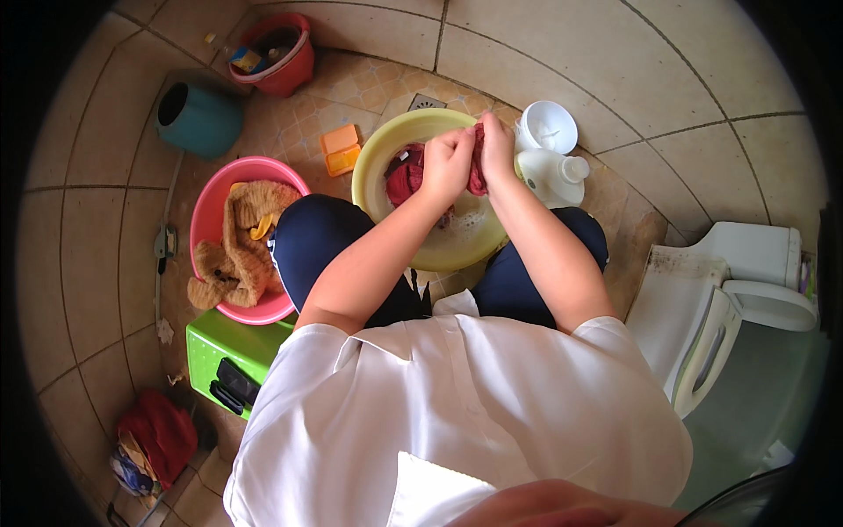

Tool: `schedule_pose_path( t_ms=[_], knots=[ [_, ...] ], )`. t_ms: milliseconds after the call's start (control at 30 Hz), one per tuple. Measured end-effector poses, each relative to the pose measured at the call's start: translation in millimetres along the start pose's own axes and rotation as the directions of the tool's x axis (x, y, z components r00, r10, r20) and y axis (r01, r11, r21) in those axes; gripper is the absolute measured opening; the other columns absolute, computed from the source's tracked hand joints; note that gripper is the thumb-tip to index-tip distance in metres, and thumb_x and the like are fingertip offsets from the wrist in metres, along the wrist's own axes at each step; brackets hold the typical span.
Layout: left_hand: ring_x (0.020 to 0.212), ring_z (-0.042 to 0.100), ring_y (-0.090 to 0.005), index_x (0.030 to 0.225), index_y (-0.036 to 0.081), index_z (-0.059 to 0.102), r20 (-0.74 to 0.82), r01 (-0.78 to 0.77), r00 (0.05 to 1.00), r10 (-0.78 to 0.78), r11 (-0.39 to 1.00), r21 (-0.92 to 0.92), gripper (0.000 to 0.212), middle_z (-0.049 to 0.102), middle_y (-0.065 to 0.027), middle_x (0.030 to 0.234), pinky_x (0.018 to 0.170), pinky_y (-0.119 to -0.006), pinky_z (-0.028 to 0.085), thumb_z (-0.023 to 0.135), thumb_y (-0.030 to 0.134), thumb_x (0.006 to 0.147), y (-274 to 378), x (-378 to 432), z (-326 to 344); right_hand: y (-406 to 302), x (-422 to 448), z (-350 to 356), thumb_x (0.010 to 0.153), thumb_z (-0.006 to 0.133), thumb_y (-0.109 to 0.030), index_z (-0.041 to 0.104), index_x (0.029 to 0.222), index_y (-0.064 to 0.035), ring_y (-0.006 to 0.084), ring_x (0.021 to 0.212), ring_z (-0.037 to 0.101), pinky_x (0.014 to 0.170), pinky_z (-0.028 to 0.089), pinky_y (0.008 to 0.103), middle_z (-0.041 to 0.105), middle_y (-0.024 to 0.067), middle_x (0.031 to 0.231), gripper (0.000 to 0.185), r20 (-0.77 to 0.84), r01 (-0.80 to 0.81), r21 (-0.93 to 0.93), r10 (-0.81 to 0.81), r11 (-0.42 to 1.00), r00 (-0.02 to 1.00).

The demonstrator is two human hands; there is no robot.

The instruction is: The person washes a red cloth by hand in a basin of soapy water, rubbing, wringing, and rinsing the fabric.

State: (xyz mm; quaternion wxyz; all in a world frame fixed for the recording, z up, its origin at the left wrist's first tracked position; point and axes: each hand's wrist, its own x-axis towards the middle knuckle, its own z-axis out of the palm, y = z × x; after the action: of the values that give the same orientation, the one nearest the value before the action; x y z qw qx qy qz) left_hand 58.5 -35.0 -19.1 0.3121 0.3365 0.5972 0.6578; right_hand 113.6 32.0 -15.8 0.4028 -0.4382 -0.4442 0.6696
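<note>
Both my hands are raised over the right part of a pale yellow plastic basin point(370, 155). My left hand point(449, 161) is closed on a bunched red cloth point(477, 165), and my right hand point(497, 148) grips the same cloth from the other side. More dark red wet fabric point(403, 181) lies in the basin, beside sudsy water point(464, 227). A white jug with a cap point(550, 178) and a small white tub point(548, 126) stand to the basin's right. An opened orange soap box point(341, 150) lies on the floor to its left.
A pink basin point(201, 217) with a tan knitted cloth point(247, 230) is at left, near a green stool point(224, 336) bearing a dark phone. A teal bucket point(204, 122) and red bucket point(290, 69) stand behind. At right is a white toilet point(691, 283); a floor drain point(427, 102) lies by the wall.
</note>
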Motion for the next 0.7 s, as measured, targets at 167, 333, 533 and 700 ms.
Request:
schedule_pose_path(
  t_ms=[167, 333, 533, 700],
  knots=[
    [0.047, 0.03, -0.0042, 0.052, 0.006, 0.04, -0.204, 0.064, 0.97, -0.136, 0.943, -0.325, 0.034, 0.039, 0.0047, 0.051, 0.043, -0.022, 0.026, 0.042, 0.015, 0.085, -4.3, 23.1, -18.2, 11.3, -33.1, 16.9, 0.082, 0.044, -0.017, 0.043, 0.054, -0.0036, 0.0078, 0.047, 0.035, 0.044, 0.029, 0.0267, 0.04, -0.0013, 0.05, 0.03, 0.063, 0.098, -0.119, -0.091, 0.988, 0.994],
    [0.05, 0.031, -0.0044, 0.053, 0.005, 0.041, -0.068, 0.058, 0.995, -0.068, 0.988, -0.142, 0.033, 0.038, 0.0041, 0.052, 0.046, -0.022, 0.028, 0.043, 0.014, 0.085, -8.3, 2.4, 1.1, 0.9, -10.7, 2.6, 0.079, 0.044, -0.017, 0.041, 0.052, -0.002, 0.0091, 0.044, 0.035, 0.043, 0.028, 0.0276, 0.041, -0.0002, 0.048, 0.031, -0.026, 0.068, -0.137, -0.072, 0.988, 0.997],
    [0.049, 0.032, -0.0055, 0.053, 0.006, 0.04, -0.161, 0.066, 0.982, -0.1, 0.977, -0.204, 0.035, 0.04, 0.0028, 0.052, 0.045, -0.023, 0.029, 0.042, 0.018, 0.086, -17.0, 1.5, -7.6, 2.9, -38.8, 11.0, 0.081, 0.043, -0.016, 0.043, 0.056, -0.0033, 0.0083, 0.046, 0.035, 0.043, 0.029, 0.0267, 0.04, -0.0006, 0.049, 0.028, -0.025, -0.113, 0.086, 0.115, 0.99, 0.993],
    [0.048, 0.032, -0.0062, 0.054, 0.006, 0.041, -0.165, 0.116, 0.975, -0.15, 0.972, -0.204, 0.032, 0.04, 0.0026, 0.051, 0.045, -0.023, 0.028, 0.042, 0.016, 0.084, -19.6, 3.4, -7.5, 14.2, -29.3, 6.8, 0.08, 0.045, -0.017, 0.042, 0.053, -0.0028, 0.0084, 0.048, 0.037, 0.045, 0.03, 0.0268, 0.043, 0.0003, 0.05, 0.03, -0.026, 0.078, -0.134, -0.082, 0.988, 0.996]
  ],
)
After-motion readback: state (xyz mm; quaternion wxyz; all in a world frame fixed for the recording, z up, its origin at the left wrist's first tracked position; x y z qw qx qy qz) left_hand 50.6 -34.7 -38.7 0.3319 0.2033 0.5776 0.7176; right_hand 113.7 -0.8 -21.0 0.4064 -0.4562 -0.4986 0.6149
